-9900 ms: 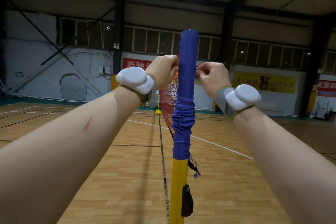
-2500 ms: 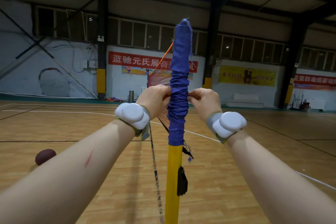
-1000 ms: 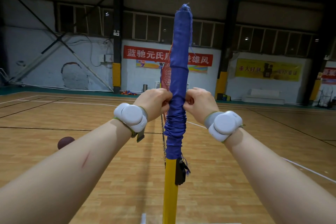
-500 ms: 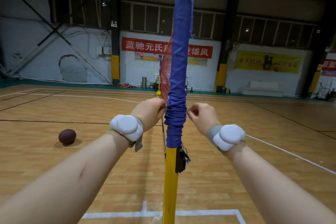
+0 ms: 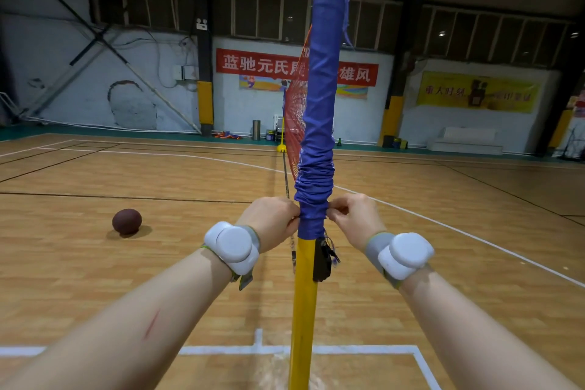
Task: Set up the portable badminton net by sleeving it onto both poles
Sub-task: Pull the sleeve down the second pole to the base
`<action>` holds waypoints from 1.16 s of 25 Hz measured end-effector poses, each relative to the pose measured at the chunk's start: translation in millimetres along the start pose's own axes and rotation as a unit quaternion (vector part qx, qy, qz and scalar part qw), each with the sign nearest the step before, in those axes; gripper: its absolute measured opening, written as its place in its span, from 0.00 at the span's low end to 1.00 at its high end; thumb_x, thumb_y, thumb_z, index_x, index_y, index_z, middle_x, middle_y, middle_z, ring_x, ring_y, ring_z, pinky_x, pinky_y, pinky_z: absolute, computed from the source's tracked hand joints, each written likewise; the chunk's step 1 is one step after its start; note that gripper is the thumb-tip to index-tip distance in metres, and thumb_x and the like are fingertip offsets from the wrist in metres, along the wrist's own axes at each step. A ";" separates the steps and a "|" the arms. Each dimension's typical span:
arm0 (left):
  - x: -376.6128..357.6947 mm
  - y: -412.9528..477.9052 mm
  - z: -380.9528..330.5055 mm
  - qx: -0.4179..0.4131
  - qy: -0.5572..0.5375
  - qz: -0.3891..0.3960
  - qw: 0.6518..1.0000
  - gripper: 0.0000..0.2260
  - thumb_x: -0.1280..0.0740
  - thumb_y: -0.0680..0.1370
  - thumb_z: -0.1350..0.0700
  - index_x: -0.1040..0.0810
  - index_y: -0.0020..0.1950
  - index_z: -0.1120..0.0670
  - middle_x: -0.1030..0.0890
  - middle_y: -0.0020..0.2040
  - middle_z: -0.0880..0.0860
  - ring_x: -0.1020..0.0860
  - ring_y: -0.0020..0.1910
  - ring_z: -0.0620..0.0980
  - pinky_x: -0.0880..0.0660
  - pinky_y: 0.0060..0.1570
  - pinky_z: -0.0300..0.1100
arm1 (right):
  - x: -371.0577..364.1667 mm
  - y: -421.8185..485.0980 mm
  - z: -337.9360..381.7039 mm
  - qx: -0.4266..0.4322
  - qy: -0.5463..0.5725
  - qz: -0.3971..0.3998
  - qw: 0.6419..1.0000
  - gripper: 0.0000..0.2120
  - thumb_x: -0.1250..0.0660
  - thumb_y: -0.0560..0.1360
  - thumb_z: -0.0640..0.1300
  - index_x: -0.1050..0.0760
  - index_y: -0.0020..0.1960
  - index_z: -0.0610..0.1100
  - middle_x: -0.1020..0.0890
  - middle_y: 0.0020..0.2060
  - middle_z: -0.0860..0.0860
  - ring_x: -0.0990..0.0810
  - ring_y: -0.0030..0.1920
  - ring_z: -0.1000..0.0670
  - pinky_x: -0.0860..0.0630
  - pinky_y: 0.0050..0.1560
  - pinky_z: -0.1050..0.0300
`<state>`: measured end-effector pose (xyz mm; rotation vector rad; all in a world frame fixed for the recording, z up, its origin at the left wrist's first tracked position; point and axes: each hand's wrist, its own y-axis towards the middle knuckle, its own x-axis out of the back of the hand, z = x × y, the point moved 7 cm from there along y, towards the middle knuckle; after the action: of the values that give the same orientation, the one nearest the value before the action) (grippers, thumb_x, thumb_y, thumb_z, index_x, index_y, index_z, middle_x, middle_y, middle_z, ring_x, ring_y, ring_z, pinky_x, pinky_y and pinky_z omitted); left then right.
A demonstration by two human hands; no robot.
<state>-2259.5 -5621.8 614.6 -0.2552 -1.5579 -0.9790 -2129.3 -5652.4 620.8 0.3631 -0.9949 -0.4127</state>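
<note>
Both arms reach straight out and close in on the pole (image 5: pixel 303 310) from either side, a white wrist unit (image 5: pixel 234 247) strapped on each. The left hand (image 5: pixel 271 221) pinches the blue sleeve (image 5: pixel 320 104) on its left side and the right hand (image 5: pixel 356 219) pinches it on the right, both at the same height just above the hem, fingers curled tight into the cloth. Plenty of room around: open wooden floor (image 5: pixel 443 279) on all sides, a brown ball (image 5: pixel 126 221) lying well off to the left, and white lines (image 5: pixel 316 349) crossing near the pole's foot, which runs out of the bottom of the shot. The sleeve covers the pole's upper part right up to a frayed top end. It looks smooth higher up and bunched into wrinkles just above the hands, with bare yellow pole below the hem. A black strap (image 5: pixel 321 260) hangs beside the pole right under the hem. The red net (image 5: pixel 296 123) runs from the sleeve's left edge back to the far pole (image 5: pixel 281 136), seen nearly edge-on.
</note>
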 end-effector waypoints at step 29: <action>-21.0 -15.6 -7.6 -0.030 0.004 0.048 0.998 0.09 0.43 0.78 0.54 0.27 0.54 0.56 0.23 0.54 0.55 0.24 0.52 0.56 0.29 0.47 0.46 | -22.9 -21.1 -0.7 0.055 -0.159 0.069 0.983 0.06 0.40 0.73 0.43 0.27 0.41 0.41 0.21 0.44 0.45 0.24 0.45 0.42 0.31 0.37 0.54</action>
<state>-2258.8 -5629.2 588.4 -0.3641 -1.4966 -0.9512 -2143.2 -5659.4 593.8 0.3317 -1.3517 -0.2950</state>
